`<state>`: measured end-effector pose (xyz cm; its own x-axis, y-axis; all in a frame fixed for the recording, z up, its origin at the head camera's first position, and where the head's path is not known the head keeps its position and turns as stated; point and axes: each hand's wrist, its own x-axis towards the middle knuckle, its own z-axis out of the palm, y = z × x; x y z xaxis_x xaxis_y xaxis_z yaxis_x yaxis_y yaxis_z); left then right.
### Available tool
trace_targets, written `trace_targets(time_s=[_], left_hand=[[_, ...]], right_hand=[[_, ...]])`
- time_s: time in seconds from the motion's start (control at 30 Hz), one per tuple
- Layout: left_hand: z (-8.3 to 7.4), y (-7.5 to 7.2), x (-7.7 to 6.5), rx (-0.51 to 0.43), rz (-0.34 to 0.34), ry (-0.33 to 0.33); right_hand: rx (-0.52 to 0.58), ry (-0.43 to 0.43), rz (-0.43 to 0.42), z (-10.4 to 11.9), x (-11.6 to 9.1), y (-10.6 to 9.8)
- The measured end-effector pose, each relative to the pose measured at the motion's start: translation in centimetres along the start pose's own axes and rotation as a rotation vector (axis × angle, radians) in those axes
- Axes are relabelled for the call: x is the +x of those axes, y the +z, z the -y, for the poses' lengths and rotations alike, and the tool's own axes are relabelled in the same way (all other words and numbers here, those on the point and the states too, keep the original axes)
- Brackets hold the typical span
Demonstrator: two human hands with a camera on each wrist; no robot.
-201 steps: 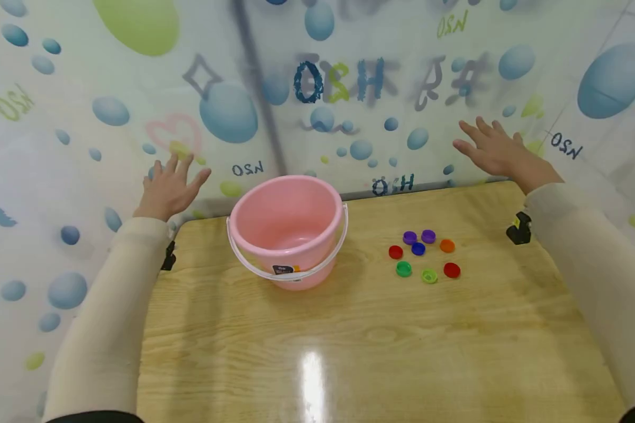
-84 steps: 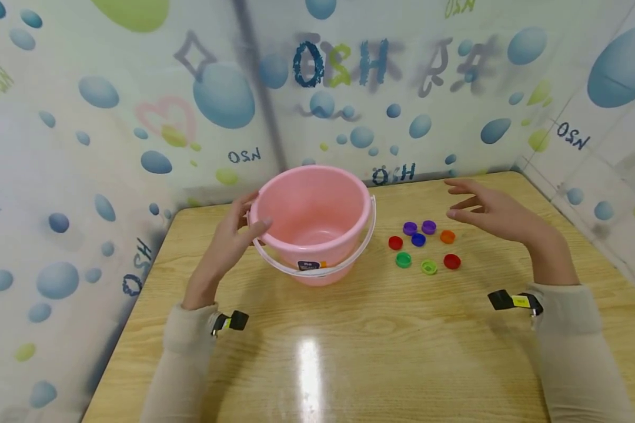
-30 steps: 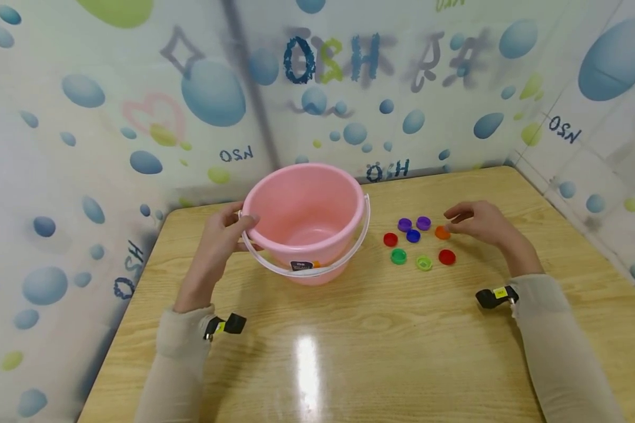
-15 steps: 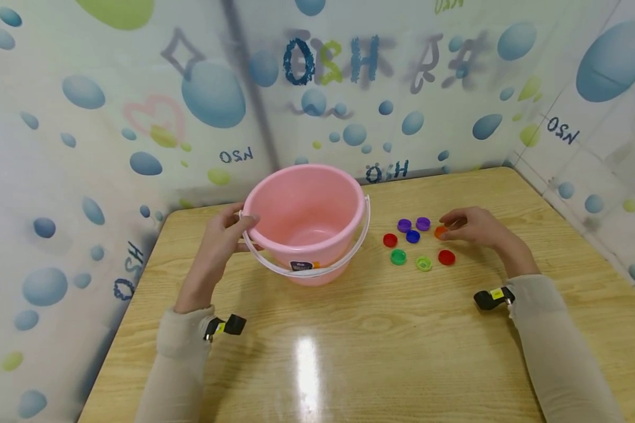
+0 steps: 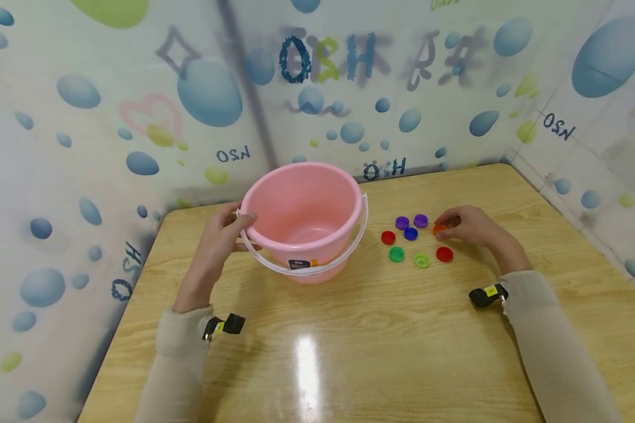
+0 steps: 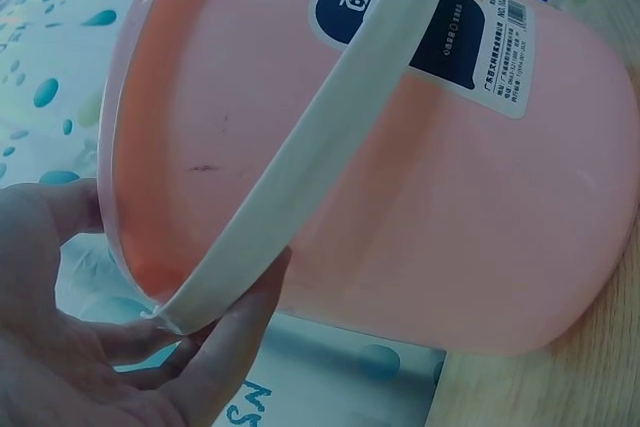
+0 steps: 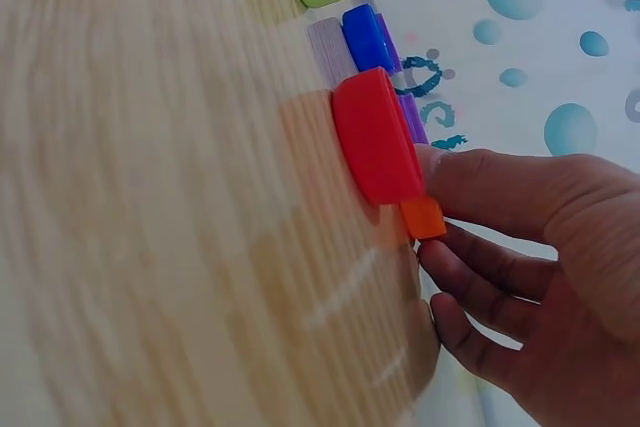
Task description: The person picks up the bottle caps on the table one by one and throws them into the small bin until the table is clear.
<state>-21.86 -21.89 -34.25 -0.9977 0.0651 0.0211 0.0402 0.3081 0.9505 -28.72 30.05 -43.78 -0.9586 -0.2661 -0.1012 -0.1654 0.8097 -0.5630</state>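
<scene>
My left hand [image 5: 219, 238] grips the near-left rim of a pink plastic bucket [image 5: 323, 249], thumb over the edge. In the left wrist view, its fingers lie near the end of the white handle [image 6: 310, 147]. Over on the right, my right hand [image 5: 471, 226] pinches an orange bottle cap [image 5: 439, 231] between thumb and fingers at the table surface. The right wrist view shows that orange cap [image 7: 425, 219] partly hidden behind a red cap [image 7: 377, 139]. Whether it is lifted off the table cannot be told.
Several more caps lie close by: two purple ones [image 5: 420, 220], a blue one [image 5: 410, 234], a red one [image 5: 388, 237], a green one [image 5: 396, 254], a lime one [image 5: 421, 261] and another red one [image 5: 444, 254]. A patterned curtain [image 5: 349, 106] borders the wooden table [image 5: 381, 346].
Both hands were raised earlier. The left hand came to the bucket's rim, and the bucket shifted slightly right. The right hand came down to the orange cap and took hold of it.
</scene>
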Motion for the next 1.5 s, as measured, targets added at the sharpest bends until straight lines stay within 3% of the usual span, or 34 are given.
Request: trace_targets(time_s=[0.4, 1.0, 1.5], left_hand=[[0.3, 0.0, -0.1, -0.019, 0.005, 0.016], [0.1, 0.1, -0.1, -0.017, 0.005, 0.001], [0.2, 0.3, -0.1, 0.005, -0.007, 0.011]], right_hand=[[-0.003, -0.003, -0.008, -0.2, 0.1, -0.1], [-0.023, -0.011, -0.036, -0.1, -1.1, -1.7], [-0.013, -0.03, -0.08, 1.2, -1.7, -2.5]])
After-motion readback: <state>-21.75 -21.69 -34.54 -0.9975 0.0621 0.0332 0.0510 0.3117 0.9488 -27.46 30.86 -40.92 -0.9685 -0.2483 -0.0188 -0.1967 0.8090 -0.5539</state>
